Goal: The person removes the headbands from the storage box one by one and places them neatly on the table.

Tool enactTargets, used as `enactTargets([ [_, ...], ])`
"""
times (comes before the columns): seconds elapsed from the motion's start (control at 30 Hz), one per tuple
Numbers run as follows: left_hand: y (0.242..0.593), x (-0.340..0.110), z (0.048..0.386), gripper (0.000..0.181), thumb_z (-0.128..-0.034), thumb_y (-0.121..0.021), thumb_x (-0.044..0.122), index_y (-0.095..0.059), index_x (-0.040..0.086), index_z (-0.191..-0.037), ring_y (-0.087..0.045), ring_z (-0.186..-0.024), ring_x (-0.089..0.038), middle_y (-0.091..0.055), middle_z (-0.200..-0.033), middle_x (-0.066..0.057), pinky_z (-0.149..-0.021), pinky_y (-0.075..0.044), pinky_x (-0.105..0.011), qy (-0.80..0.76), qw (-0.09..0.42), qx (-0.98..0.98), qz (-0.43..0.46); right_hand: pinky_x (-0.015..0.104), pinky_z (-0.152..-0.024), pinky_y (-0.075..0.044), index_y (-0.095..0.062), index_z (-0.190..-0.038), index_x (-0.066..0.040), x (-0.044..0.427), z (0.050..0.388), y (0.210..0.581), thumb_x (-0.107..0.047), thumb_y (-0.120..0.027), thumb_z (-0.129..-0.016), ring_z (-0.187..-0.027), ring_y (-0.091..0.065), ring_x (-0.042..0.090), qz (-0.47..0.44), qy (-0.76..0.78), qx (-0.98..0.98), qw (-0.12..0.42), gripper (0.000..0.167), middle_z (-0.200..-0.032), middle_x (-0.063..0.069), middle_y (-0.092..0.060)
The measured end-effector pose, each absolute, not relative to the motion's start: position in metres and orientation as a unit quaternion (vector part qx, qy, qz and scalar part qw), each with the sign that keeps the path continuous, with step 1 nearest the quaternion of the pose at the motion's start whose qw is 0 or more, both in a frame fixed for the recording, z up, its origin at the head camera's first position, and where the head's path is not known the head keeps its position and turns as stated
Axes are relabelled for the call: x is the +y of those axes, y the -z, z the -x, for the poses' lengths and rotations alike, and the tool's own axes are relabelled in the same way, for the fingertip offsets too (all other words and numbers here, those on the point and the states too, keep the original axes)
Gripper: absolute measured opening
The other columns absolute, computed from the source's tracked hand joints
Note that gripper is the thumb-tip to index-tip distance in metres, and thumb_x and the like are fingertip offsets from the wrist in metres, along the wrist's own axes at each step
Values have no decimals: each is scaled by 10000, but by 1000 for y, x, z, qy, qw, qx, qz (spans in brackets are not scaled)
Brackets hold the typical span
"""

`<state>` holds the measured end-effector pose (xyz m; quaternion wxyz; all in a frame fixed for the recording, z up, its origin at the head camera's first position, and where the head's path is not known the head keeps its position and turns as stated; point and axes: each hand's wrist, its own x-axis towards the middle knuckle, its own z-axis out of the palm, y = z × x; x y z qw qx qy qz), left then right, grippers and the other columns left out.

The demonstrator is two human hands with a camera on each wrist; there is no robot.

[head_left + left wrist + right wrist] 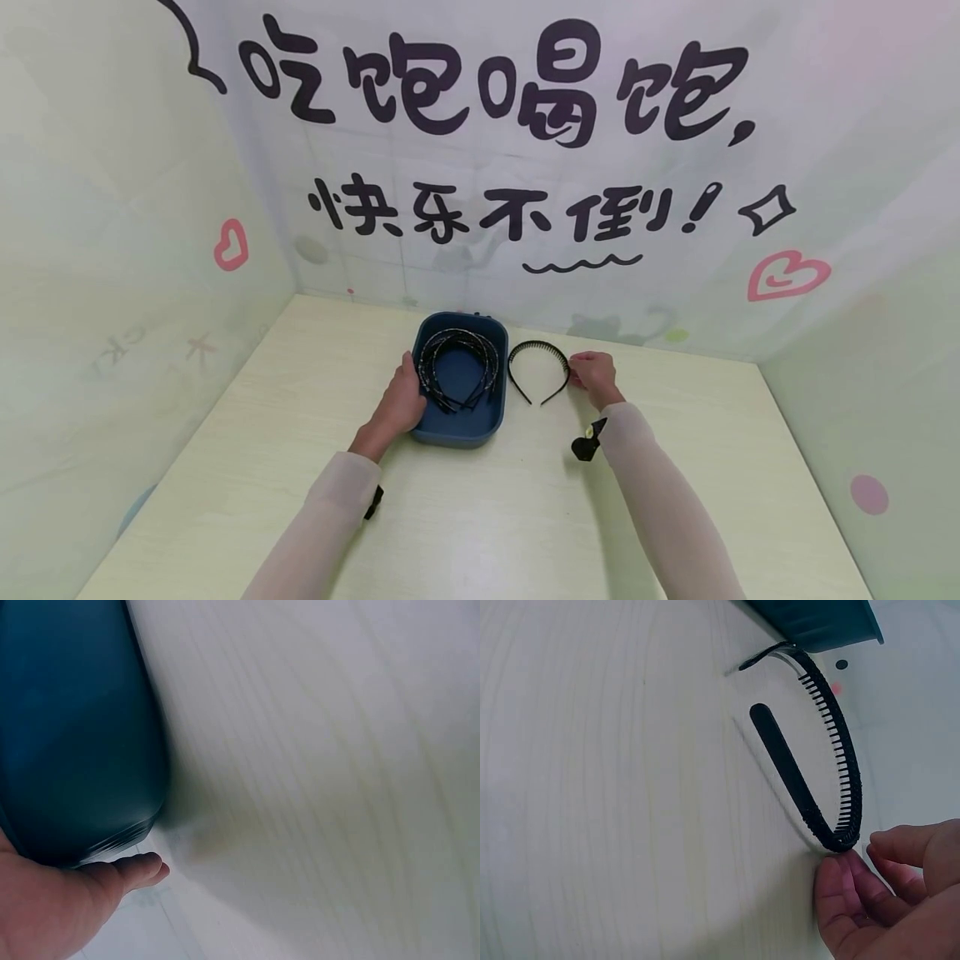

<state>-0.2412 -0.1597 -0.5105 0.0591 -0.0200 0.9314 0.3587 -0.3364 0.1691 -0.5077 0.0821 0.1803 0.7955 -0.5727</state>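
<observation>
A dark blue rectangular box (463, 435) stands on the table and contains several dark headbands (455, 335), stacked as loops. My left hand (401, 398) rests against the box's left side with its fingers fairly straight. In the left wrist view, that hand (64, 904) lies along the outer wall of the box (79, 735). One black toothed headband (540, 343) lies right of the box, its ends toward me. The fingers of my right hand (595, 375) touch its right side. In the right wrist view, the thumb of the right hand (900, 885) stands slightly apart from the headband (847, 761).
A pale wood-grain table (495, 517) bears all of this. Light printed wall sheets (465, 150) with black lettering close it off at the back and both sides. Small dark devices (585, 446) hang at both wrists below the pale sleeves.
</observation>
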Motion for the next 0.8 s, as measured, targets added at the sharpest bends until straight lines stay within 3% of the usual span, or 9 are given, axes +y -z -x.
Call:
enactTargets([
  [0.23, 512, -160, 242, 756, -956, -446, -7, 24, -102, -1540, -384, -1349, -500, -214, -1539, -379, -1074, -382, -565, -361, 60, 931, 20, 283, -723, -560, -671, -1172, 53, 171, 337, 507, -81, -577, -953, -818, -638, 163, -165, 552, 815, 69, 274, -1097, 162, -655],
  [0.53, 510, -161, 242, 757, -960, -439, -2, 34, -95, -1543, -362, -1368, -497, -197, -1552, -369, -1093, -364, -567, -364, 61, 929, 22, 269, -673, -484, -709, -1149, 23, 151, 335, 492, -109, -583, -929, -875, -633, 234, -109, 494, 863, 4, 286, -1126, 187, -692],
  [0.8, 512, -160, 242, 764, -952, -445, -9, 34, -101, -1540, -367, -1365, -495, -208, -1543, -377, -1091, -369, -562, -362, 62, 930, 18, 393, -914, -554, -649, -1222, 55, 119, 331, 472, -114, -583, -982, -1128, -640, 376, -56, 573, 817, 41, 300, -1202, 216, -650],
])
